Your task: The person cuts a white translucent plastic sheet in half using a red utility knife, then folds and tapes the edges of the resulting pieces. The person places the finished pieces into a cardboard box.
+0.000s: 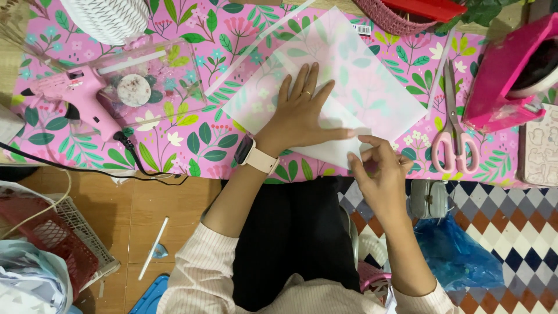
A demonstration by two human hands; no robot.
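Nearby, clear box (pixel 152 81) holding round disc (pixel 134 90), hands (pixel 299 113) pressing translucent sheet (pixel 360 75)

Single head-worn view, close, straight down over the floral table (pixel 192 139).

Pale striped sleeves, pink-strap watch (pixel 251 153), ring (pixel 306 93), black skirt.
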